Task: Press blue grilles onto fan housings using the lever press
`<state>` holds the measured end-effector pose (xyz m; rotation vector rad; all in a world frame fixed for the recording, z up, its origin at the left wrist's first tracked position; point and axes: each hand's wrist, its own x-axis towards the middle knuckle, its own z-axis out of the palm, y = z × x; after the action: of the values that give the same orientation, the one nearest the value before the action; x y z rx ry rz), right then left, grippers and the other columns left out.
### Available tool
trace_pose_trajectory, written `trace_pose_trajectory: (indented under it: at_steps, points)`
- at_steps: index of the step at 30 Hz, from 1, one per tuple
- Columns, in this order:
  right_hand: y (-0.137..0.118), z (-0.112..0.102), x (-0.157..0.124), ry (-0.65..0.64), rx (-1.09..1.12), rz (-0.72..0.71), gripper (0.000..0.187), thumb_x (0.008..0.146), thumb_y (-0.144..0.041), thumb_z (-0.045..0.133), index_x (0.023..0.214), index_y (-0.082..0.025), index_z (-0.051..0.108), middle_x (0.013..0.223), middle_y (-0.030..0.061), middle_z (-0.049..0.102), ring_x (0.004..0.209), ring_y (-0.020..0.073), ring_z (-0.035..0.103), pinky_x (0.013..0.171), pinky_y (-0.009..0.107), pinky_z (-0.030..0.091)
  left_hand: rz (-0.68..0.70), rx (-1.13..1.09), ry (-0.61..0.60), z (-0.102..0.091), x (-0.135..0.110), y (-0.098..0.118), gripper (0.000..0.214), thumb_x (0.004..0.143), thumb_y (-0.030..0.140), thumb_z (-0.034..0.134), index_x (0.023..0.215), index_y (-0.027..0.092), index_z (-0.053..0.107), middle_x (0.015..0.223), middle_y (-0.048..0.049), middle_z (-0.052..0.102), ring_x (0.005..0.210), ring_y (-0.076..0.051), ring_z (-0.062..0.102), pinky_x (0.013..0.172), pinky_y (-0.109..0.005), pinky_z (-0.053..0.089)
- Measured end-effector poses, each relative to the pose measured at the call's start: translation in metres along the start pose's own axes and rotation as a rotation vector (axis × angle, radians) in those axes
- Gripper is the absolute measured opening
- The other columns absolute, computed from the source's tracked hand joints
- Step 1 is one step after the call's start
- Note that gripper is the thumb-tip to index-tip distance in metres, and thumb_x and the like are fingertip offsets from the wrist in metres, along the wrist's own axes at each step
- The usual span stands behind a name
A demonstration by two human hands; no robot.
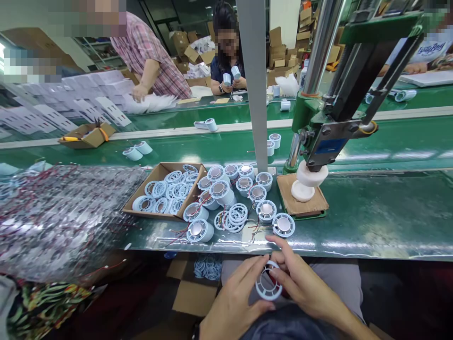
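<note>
Over my lap, my left hand (235, 297) and my right hand (304, 281) both hold one white plastic ring with spokes (268, 284). Left thumb and fingers pinch its lower left rim. The right fingers close on its upper right side. Just beyond, on the green bench (371, 222), lie several round white housings with metal centres and red wires (264, 208), plus loose rings (236, 215).
A cardboard box of white rings (161, 193) sits left of the housings. A hand press (325, 137) stands over a cardboard pad (300, 200) at right. A bag of wired parts (60, 217) lies at left. Two people work across the conveyor (212, 146).
</note>
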<state>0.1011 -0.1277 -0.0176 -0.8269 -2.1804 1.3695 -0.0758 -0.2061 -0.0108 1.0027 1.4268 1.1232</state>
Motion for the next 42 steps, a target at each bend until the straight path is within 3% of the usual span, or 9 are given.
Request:
trace_pose_trajectory:
  at_steps: [2,4,6,9,14,18,22,28,42]
  points:
    - [0.005,0.003,0.001,0.23,-0.185,-0.051,0.048,0.094,-0.016,0.046,0.141,-0.021,0.039,0.094,0.0047,0.066,0.08,0.017,0.065,0.077,0.03,0.057,0.016,0.043,0.055,0.0,0.0,0.0,0.056,0.053,0.015,0.091,0.107,0.022,0.078,0.115,-0.0163,0.072,0.116,-0.042,0.06,0.114,-0.052,0.033]
    - [0.011,0.006,0.007,0.545,-0.416,-0.098,0.04,0.093,-0.02,0.051,0.134,-0.021,0.05,0.11,0.0114,0.061,0.094,0.022,0.062,0.081,0.036,0.056,0.048,0.094,0.193,0.001,0.0,-0.003,0.056,0.05,0.017,0.092,0.104,0.022,0.078,0.108,-0.0143,0.074,0.106,-0.039,0.064,0.107,-0.049,0.042]
    - [0.018,0.008,0.017,0.711,-0.614,-0.118,0.037,0.093,-0.024,0.055,0.13,-0.022,0.057,0.125,0.0157,0.052,0.109,0.0288,0.055,0.089,0.046,0.053,0.051,0.134,0.348,0.001,0.001,-0.006,0.057,0.052,0.02,0.09,0.106,0.023,0.074,0.107,-0.0112,0.074,0.1,-0.036,0.067,0.101,-0.048,0.048]
    - [0.028,0.006,0.027,0.673,-0.729,-0.152,0.032,0.092,-0.021,0.057,0.122,-0.023,0.065,0.127,0.0157,0.051,0.111,0.0312,0.05,0.089,0.05,0.052,0.018,0.199,0.42,-0.001,0.001,-0.012,0.058,0.059,0.026,0.082,0.114,0.023,0.064,0.109,-0.009,0.073,0.103,-0.034,0.067,0.094,-0.047,0.052]
    - [0.042,-0.018,0.006,0.529,-0.506,-0.281,0.034,0.09,-0.007,0.045,0.108,-0.024,0.068,0.138,0.0108,0.048,0.124,0.026,0.05,0.096,0.044,0.052,0.043,0.236,0.481,0.002,0.004,-0.016,0.055,0.066,0.036,0.073,0.116,0.022,0.057,0.108,-0.009,0.073,0.102,-0.031,0.068,0.088,-0.044,0.054]
    - [0.049,-0.03,-0.007,0.593,-0.357,-0.223,0.011,0.084,-0.013,0.057,0.091,-0.021,0.06,0.133,0.0118,0.057,0.119,0.0246,0.06,0.095,0.038,0.054,0.087,0.264,0.39,0.024,0.016,-0.01,0.053,0.066,0.033,0.072,0.116,0.023,0.056,0.108,-0.0073,0.071,0.094,-0.029,0.069,0.086,-0.044,0.054]
    - [0.054,-0.016,0.003,0.726,-0.349,-0.216,0.036,0.083,-0.016,0.06,0.117,-0.019,0.051,0.12,0.0141,0.066,0.108,0.0226,0.068,0.088,0.033,0.059,0.176,0.339,0.21,0.058,0.042,0.004,0.053,0.063,0.02,0.072,0.113,0.023,0.056,0.119,-0.0092,0.065,0.11,-0.031,0.062,0.098,-0.05,0.047]
    - [0.059,0.005,0.009,0.852,-0.373,-0.249,0.071,0.088,-0.011,0.047,0.153,-0.016,0.02,0.112,0.0135,0.073,0.095,0.0192,0.075,0.078,0.029,0.063,0.102,0.345,0.172,0.082,0.061,0.012,0.052,0.061,0.011,0.068,0.11,0.021,0.055,0.117,-0.0086,0.064,0.112,-0.03,0.058,0.1,-0.048,0.042]
    - [0.06,0.017,0.014,0.976,-0.583,-0.254,0.065,0.099,-0.025,0.044,0.157,-0.012,0.019,0.1,0.018,0.076,0.081,0.0253,0.078,0.067,0.034,0.064,0.073,0.357,0.27,0.082,0.06,0.007,0.044,0.066,0.014,0.064,0.109,0.022,0.056,0.111,-0.0098,0.067,0.106,-0.031,0.062,0.092,-0.047,0.047]
